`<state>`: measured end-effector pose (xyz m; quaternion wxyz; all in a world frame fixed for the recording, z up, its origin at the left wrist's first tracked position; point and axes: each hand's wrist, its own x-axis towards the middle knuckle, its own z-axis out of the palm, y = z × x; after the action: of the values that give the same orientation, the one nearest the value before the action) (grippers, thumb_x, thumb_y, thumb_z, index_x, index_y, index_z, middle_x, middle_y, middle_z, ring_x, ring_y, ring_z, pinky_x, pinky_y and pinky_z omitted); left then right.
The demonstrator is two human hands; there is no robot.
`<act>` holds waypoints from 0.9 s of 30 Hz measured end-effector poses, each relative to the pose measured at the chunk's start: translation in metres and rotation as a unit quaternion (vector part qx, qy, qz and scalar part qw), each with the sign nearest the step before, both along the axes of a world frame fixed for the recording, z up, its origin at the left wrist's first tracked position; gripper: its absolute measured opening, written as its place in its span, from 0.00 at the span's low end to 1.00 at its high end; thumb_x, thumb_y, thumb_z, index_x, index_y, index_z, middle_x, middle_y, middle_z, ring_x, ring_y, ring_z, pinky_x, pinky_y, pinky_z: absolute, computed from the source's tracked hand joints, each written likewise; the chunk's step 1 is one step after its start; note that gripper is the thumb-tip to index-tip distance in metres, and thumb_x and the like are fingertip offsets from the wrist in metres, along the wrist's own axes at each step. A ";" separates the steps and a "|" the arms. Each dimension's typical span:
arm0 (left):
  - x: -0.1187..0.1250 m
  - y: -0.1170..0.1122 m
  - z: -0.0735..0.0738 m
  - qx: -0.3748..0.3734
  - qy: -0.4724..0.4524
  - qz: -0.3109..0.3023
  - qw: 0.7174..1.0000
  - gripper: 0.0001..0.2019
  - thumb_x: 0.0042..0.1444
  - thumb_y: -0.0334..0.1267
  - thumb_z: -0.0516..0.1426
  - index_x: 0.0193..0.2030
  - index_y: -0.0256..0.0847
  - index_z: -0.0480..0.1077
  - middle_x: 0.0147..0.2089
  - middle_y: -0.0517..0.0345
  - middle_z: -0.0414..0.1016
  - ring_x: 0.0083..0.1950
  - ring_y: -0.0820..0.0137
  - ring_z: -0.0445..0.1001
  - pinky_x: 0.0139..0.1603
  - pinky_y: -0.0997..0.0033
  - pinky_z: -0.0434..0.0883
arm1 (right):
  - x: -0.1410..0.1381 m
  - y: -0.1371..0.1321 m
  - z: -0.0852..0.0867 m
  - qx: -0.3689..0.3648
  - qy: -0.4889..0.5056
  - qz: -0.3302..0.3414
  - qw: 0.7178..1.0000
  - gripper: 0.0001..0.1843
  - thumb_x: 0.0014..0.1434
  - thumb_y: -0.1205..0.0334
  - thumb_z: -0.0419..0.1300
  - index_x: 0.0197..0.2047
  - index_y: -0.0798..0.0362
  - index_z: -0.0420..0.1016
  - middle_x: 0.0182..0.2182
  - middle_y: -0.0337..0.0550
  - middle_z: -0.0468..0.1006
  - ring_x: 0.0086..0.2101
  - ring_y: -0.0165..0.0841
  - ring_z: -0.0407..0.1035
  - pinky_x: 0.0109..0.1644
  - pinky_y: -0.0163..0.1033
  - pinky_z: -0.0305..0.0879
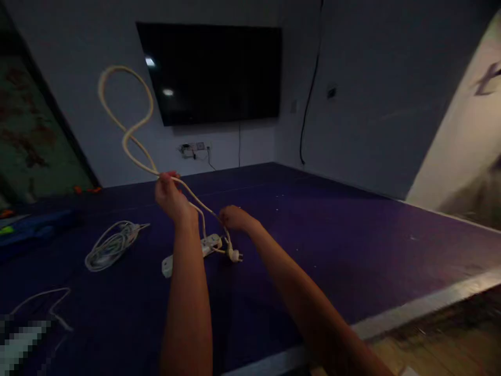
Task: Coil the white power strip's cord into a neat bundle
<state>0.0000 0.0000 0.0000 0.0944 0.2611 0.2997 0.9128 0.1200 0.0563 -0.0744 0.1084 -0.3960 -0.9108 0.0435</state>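
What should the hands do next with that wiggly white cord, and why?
Probably bring the left hand down toward the right hand. The cord is flung up in a loose S-shaped loop above the left hand, while the plug dangles below the right hand, by the power strip.

No text, label, brand, number or sign can be read in this view. The dark screen (213, 70) on the wall shows only two small light reflections, with no lettering. The white power strip (188, 253) on the purple mat (332, 235) carries no legible marking, and the wall outlet plate (192, 148) below the screen is too small and dim to make out any print. The pale wall to the right bears a blurred dark mark (487, 78) that cannot be read.
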 end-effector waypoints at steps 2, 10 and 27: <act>-0.003 0.000 0.000 0.032 -0.005 -0.048 0.998 0.12 0.60 0.44 0.50 0.30 0.38 0.63 0.27 0.60 0.71 0.31 0.75 0.73 0.33 0.75 0.64 | 0.002 0.000 0.000 0.014 0.014 -0.023 1.000 0.12 0.53 0.70 0.56 0.41 0.57 0.75 0.40 0.50 0.79 0.41 0.37 0.72 0.38 0.33 0.61; -0.009 0.000 -0.002 0.107 -0.027 -0.122 0.986 0.17 0.59 0.56 0.46 0.35 0.44 0.60 0.32 0.59 0.69 0.36 0.71 0.75 0.44 0.67 0.70 | 0.000 0.007 -0.007 0.058 0.129 -0.087 0.986 0.15 0.58 0.70 0.53 0.48 0.56 0.70 0.40 0.52 0.78 0.40 0.37 0.73 0.39 0.35 0.62; -0.054 0.017 -0.013 0.188 -0.216 -0.282 0.916 0.18 0.65 0.42 0.38 0.24 0.41 0.52 0.17 0.66 0.54 0.18 0.78 0.60 0.24 0.81 0.65 | -0.028 -0.023 -0.009 -0.395 0.090 0.285 0.869 0.18 0.30 0.70 0.72 0.30 0.57 0.78 0.32 0.37 0.79 0.39 0.31 0.71 0.42 0.28 0.64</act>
<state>-0.0542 0.0174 -0.0129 0.3597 0.1444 0.0085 0.9218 0.0919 0.0333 -0.0833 0.0073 -0.1235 -0.8773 0.4637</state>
